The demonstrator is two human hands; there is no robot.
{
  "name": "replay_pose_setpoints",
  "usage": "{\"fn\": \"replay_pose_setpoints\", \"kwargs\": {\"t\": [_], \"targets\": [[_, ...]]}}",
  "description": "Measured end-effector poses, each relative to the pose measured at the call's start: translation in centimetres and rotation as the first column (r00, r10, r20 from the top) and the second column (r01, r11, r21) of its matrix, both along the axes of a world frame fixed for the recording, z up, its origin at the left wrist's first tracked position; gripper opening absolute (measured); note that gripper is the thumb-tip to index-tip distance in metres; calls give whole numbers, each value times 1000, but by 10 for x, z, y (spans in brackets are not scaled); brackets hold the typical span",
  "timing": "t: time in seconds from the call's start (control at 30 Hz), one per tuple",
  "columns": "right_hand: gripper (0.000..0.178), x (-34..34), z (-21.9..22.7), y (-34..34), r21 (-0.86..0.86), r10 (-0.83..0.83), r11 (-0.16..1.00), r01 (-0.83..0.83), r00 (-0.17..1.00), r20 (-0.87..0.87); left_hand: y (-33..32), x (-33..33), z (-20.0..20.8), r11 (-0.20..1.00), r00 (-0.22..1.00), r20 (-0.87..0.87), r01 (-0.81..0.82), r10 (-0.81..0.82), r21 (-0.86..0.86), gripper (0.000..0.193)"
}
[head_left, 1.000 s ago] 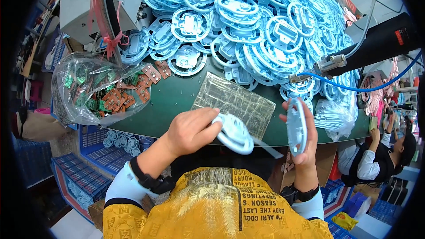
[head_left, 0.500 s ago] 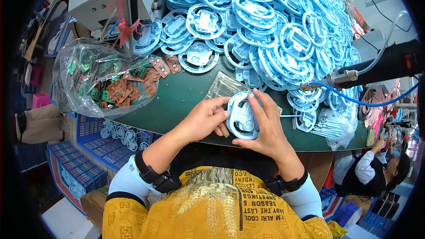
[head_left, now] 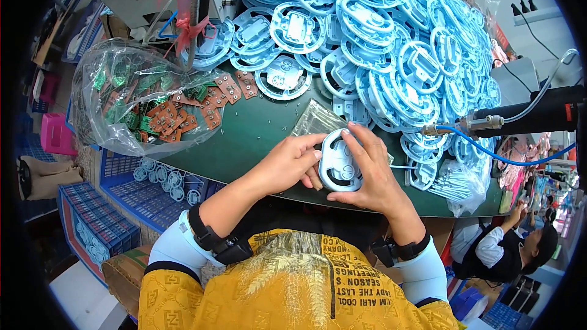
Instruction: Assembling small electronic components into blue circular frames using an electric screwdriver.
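Note:
Both hands hold one round pale-blue plastic part (head_left: pixel 337 162) just above the near edge of the green table (head_left: pixel 257 131). My left hand (head_left: pixel 287 162) grips its left rim with the fingertips. My right hand (head_left: pixel 370 168) wraps its right side, fingers curled over the top. Under the part lies a clear plastic bag of small pieces (head_left: pixel 315 121). A big heap of the same pale-blue round parts (head_left: pixel 373 36) fills the far side of the table.
A clear bag of green and brown circuit boards (head_left: pixel 140 101) spills open at the left. A black powered tool with a blue hose (head_left: pixel 526 119) hangs at the right. Blue crates (head_left: pixel 98 220) stand below the table. Another person (head_left: pixel 507 247) sits at lower right.
A second ago each hand held a separate round part, apart from each other. The hands have come together and now hold a single joined part in front of me.

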State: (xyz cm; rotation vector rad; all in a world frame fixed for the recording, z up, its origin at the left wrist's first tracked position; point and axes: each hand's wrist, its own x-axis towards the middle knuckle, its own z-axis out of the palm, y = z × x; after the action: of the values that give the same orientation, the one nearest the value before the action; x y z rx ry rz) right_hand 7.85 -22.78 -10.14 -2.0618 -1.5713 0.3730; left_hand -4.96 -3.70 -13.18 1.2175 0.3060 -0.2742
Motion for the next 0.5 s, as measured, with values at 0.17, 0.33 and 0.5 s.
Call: {"fn": "replay_pose_setpoints", "kwargs": {"t": [0.17,0.33,0.5], "targets": [[115,0,0,0,-9,3,1000,-3,1000,8,-2,1,2,999,999,-5,-47,47,-23,44],[117,-1,0,1,2,-25,1000,25,999,-27,-2,0,1,998,998,-6,-60,60,-18,44],[118,-1,0,1,-17,-27,999,27,1000,-10,-2,1,-2,998,998,10,-65,65,-6,43]]}}
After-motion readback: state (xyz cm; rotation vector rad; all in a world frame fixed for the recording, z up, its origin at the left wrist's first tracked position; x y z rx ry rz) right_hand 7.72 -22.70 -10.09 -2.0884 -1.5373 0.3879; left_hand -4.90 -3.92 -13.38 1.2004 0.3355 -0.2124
